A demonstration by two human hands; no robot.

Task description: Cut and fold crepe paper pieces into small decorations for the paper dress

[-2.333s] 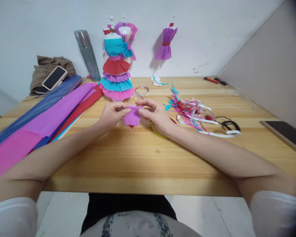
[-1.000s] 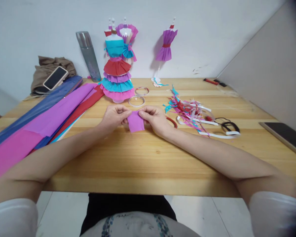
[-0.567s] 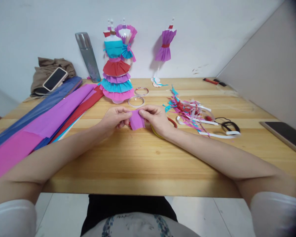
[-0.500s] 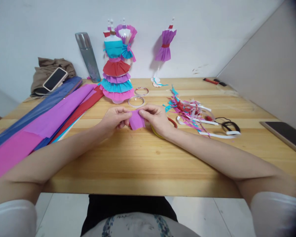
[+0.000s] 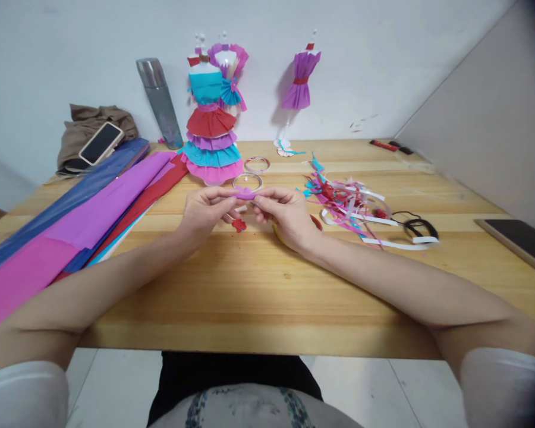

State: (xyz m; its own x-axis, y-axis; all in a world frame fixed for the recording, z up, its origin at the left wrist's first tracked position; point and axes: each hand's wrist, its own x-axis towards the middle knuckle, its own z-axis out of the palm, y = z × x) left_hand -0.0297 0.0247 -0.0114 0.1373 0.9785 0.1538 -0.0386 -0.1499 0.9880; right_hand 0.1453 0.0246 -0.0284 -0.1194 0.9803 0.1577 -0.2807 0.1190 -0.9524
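Between both hands is a small purple paper piece [image 5: 246, 195], seen as a narrow folded strip. My left hand [image 5: 208, 212] pinches its left end, and my right hand [image 5: 282, 213] pinches its right end. A red flower-shaped piece [image 5: 239, 225] shows just below my left fingers; whether they touch it is unclear. Partly behind my right hand lies a yellow and red ring [image 5: 280, 235]. Beyond the hands are two more rings, one pale [image 5: 246, 181] and one reddish [image 5: 257, 164].
A paper-dressed figure [image 5: 211, 125] and others stand at the back, near a bottle [image 5: 160, 104]. Coloured paper sheets [image 5: 84, 220] and a phone [image 5: 101, 143] lie left. Paper scraps [image 5: 345, 202], a black cord [image 5: 421, 229] and a dark tablet-like object [image 5: 517, 241] lie right.
The purple piece hung down as a square and now appears as a narrow strip held slightly higher. The red flower-shaped piece has come into clear view below it.
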